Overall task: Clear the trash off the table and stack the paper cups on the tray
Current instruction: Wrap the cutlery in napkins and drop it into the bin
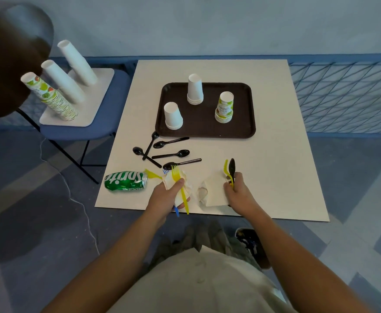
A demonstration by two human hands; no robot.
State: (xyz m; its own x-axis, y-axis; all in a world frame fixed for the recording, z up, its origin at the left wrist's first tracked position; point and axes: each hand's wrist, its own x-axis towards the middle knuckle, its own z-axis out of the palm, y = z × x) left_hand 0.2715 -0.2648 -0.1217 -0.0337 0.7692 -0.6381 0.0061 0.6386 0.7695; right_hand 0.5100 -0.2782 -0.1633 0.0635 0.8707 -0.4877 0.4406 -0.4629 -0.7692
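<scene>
L hand (pixel 170 196) is curling its fingers round a crumpled white paper napkin (pixel 169 180) and a yellow plastic fork (pixel 181 188). R hand (pixel 238 192) is gripping a black plastic spoon (pixel 231 168), hovering by a second white napkin (pixel 213 190) on the white table (pixel 286 154). Best approach: pinching that napkin w/o loosening the cutlery. A crushed green soda can (pixel 125 180) is lying nearby. Upside-down paper cups (pixel 195 89) are standing on the brown tray (pixel 207 131).

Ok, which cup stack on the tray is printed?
The right stack on the tray, with green fruit print; the back stack and left stack are plain white.
</scene>
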